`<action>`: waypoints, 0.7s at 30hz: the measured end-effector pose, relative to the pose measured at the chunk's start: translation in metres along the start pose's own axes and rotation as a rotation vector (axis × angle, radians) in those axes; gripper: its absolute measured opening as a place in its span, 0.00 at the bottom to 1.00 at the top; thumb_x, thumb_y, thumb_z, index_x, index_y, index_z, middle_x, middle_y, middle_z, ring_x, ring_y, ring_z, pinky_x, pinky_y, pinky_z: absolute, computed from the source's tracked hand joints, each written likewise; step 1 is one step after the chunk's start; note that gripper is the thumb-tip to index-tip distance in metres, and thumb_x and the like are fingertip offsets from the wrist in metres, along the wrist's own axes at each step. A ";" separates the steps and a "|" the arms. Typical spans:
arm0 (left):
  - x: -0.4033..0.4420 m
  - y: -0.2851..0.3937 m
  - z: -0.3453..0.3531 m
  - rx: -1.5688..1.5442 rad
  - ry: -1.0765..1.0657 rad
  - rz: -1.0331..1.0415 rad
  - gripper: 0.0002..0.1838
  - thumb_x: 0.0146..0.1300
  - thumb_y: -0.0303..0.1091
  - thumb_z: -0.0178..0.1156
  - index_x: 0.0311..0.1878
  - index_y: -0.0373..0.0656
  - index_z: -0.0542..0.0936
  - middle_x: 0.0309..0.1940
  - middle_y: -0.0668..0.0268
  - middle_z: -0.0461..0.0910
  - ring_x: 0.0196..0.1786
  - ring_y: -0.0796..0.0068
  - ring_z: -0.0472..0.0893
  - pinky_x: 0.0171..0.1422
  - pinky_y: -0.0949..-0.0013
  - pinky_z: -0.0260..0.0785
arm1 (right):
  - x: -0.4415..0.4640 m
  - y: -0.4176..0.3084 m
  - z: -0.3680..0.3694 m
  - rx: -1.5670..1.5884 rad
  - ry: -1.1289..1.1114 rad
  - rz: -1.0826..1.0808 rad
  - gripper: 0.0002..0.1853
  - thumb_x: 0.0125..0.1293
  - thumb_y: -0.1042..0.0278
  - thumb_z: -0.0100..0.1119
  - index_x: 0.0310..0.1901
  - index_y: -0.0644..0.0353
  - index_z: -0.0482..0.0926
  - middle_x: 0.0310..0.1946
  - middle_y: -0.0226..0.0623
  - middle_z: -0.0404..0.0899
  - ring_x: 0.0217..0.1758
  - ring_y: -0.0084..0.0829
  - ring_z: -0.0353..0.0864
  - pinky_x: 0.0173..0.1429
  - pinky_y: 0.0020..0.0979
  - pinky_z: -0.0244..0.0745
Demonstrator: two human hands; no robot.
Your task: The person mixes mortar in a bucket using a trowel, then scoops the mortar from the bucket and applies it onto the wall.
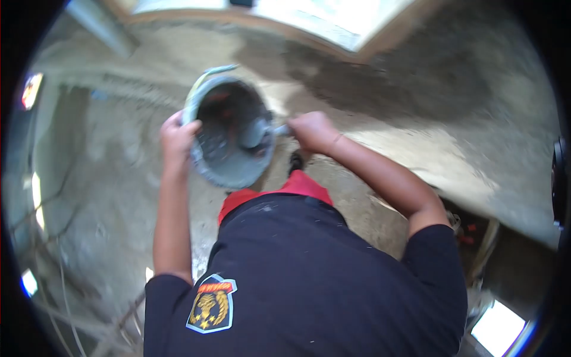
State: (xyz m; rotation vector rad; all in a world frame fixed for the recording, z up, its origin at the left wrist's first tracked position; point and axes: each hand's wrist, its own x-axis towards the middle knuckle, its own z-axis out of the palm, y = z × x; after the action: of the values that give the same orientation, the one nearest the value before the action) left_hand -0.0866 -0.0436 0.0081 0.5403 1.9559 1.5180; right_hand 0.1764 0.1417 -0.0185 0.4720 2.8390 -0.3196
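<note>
A round grey bucket [235,169] is tilted so that its opening faces me, with a pale handle along its upper left rim. My left hand [178,140] grips the bucket's left rim, thumb over the edge. My right hand [313,132] is closed around the handle of a trowel [254,133], whose blade is inside the bucket near its right wall. Dark, wet-looking material lines the bucket's inside, with some reddish patches; its details are blurred.
A rough cement wall [416,143] with a dark damp patch stands ahead, below a bright framed opening [321,21]. Poles or branches lie at the lower left. A bright square patch shows at the lower right.
</note>
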 end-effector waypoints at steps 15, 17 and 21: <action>0.007 0.024 -0.012 -0.107 -0.060 0.071 0.07 0.42 0.15 0.59 0.27 0.36 0.78 0.28 0.72 0.79 0.27 0.86 0.72 0.33 0.79 0.65 | 0.043 -0.010 -0.031 -0.145 0.308 -0.200 0.08 0.54 0.73 0.58 0.38 0.55 0.76 0.36 0.38 0.76 0.37 0.39 0.83 0.38 0.39 0.78; 0.008 0.020 -0.015 -0.102 -0.094 0.083 0.07 0.43 0.15 0.59 0.24 0.38 0.77 0.30 0.71 0.80 0.28 0.86 0.72 0.33 0.79 0.65 | 0.043 -0.010 -0.029 -0.152 0.304 -0.202 0.09 0.54 0.73 0.58 0.38 0.55 0.76 0.36 0.38 0.76 0.38 0.39 0.83 0.38 0.39 0.78; 0.007 0.022 -0.017 -0.144 -0.121 0.172 0.08 0.42 0.15 0.59 0.21 0.39 0.73 0.40 0.64 0.83 0.32 0.83 0.75 0.36 0.77 0.67 | 0.040 -0.011 -0.024 -0.137 0.310 -0.267 0.11 0.53 0.74 0.57 0.39 0.54 0.76 0.36 0.37 0.76 0.37 0.37 0.82 0.38 0.38 0.78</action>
State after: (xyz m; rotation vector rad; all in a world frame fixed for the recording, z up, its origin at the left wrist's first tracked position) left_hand -0.1036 -0.0454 0.0311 0.7356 1.7299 1.6760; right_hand 0.1308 0.1493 -0.0053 0.1216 3.2047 -0.1038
